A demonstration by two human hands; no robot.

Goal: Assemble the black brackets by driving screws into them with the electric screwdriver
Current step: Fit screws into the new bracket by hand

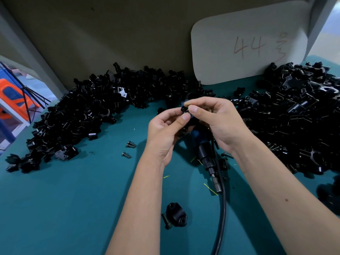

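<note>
My left hand (165, 129) and my right hand (219, 120) meet above the middle of the green table (73, 199). Between their fingertips they pinch a small black bracket (184, 108); most of it is hidden by the fingers. The electric screwdriver (205, 153) lies on the table under my hands, its bit pointing toward me and its black cable (222, 214) running to the near edge. A single black bracket (176, 214) lies near the front with a dark screw (166, 220) beside it. Two silver screws (130, 144) (126, 154) lie left of my left wrist.
A large heap of black brackets (88, 115) curves along the back left. Another heap (298, 115) fills the right side. A white card marked 44 (248, 43) leans on the back wall. More screws (226, 155) lie right of the screwdriver.
</note>
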